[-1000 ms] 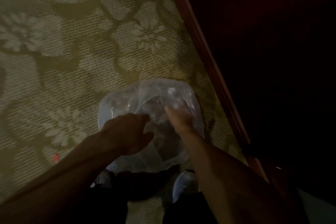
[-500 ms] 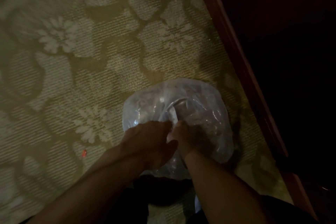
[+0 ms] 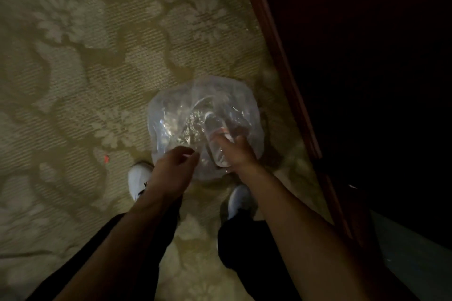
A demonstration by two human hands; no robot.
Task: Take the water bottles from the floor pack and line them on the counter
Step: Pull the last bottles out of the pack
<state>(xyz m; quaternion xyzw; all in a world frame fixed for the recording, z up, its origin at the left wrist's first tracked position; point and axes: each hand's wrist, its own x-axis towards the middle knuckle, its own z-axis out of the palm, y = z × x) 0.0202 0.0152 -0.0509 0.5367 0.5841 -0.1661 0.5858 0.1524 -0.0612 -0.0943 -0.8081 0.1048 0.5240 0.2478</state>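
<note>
A red scrap [image 3: 106,159] lies on the patterned carpet [image 3: 73,80] at 9 o'clock of the pack [image 3: 171,117]. The pack, a crumpled clear plastic wrap, sits on the floor just ahead of two white shoes [image 3: 139,179]; glints inside hint at more bottles, but their number and shape are too blurred to tell. The left hand [image 3: 175,166] hovers at the pack's 7 o'clock edge, fingers curled; whether it pinches the plastic cannot be told. The right hand [image 3: 234,151] grips a clear bottle [image 3: 216,139] at the pack's 4 o'clock side, cap pointing to 11 o'clock. The bottle has a white cap and a red-and-white label band; no writing can be read. A red-brown wooden edge [image 3: 281,63] runs along the right, and everything beyond it is lost in darkness.
</note>
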